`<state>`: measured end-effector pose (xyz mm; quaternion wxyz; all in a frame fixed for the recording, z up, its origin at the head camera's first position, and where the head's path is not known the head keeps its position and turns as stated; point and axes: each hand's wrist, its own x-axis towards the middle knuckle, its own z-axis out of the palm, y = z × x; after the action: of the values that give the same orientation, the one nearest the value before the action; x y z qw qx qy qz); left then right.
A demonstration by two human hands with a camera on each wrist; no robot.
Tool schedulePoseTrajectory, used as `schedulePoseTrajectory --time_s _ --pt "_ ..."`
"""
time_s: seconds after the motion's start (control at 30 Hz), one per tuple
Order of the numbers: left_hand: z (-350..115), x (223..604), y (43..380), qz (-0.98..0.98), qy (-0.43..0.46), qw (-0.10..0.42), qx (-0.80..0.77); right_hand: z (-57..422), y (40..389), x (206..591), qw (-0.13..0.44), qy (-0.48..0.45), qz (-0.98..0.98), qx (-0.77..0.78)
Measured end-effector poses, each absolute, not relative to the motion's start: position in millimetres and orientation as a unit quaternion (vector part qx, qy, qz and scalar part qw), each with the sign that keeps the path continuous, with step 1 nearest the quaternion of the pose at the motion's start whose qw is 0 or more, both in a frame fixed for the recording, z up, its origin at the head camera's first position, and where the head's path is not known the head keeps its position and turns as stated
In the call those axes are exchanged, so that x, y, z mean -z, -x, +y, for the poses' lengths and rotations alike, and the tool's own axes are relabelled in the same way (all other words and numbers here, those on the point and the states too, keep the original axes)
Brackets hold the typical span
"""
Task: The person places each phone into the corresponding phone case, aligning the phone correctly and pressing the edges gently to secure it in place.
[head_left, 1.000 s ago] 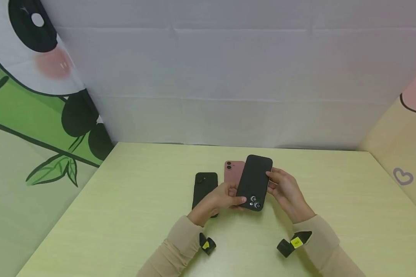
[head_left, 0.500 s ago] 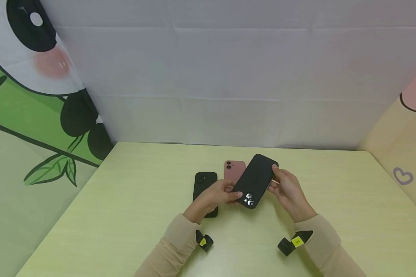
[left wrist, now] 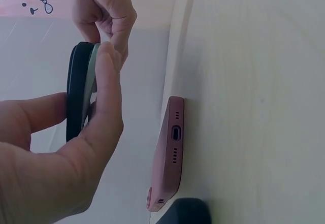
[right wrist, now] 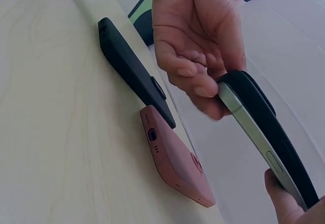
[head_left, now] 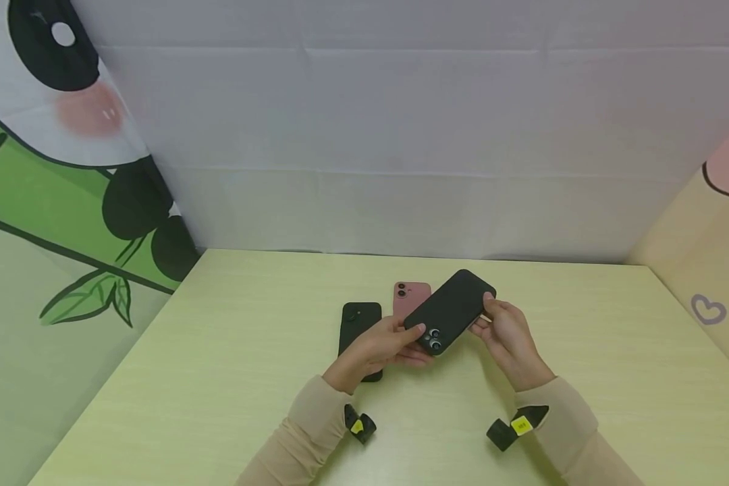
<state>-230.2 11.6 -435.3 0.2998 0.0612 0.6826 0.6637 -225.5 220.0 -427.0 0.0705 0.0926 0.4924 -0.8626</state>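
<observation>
Both hands hold a phone in a black case point(head_left: 452, 307) tilted above the table, its camera lenses toward the lower left. My left hand point(head_left: 373, 347) pinches the camera end, thumb on the back and fingers beneath. At the opposite end, my right hand point(head_left: 511, 341) grips the corner. The phone's pale side point(right wrist: 256, 135) shows along the dark case edge in the right wrist view. Behind the left hand, a pink phone point(head_left: 409, 297) lies on the table, partly covered by the held one. A black phone point(head_left: 360, 320) lies to its left, partly hidden by the left hand.
The pale yellow table point(head_left: 231, 371) spreads around the hands. A whitish cloth wall point(head_left: 401, 148) rises at its back edge, with printed panels at left and right. Small black cameras with yellow labels sit at both wrists.
The held phone has turned clockwise in the hands, its upper end swinging right and its camera end moving left and up. The left hand's fingers now stretch out beneath it.
</observation>
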Motion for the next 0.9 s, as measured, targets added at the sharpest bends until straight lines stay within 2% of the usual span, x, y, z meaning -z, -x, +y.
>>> schedulePoseTrajectory --time_s 0.2,0.63,0.9 --pt "9.2 434.2 230.4 0.666 -0.057 0.311 -0.676 218.9 225.1 427.8 0.081 -0.079 0.473 0.874" --pt "-1.3 426.5 232.5 0.729 -0.039 0.272 -0.627 221.8 225.3 429.0 0.117 -0.057 0.49 0.862" --pt "-9.4 423.7 229.9 0.738 -0.02 0.255 -0.625 220.9 219.2 429.3 0.094 -0.033 0.514 0.852"
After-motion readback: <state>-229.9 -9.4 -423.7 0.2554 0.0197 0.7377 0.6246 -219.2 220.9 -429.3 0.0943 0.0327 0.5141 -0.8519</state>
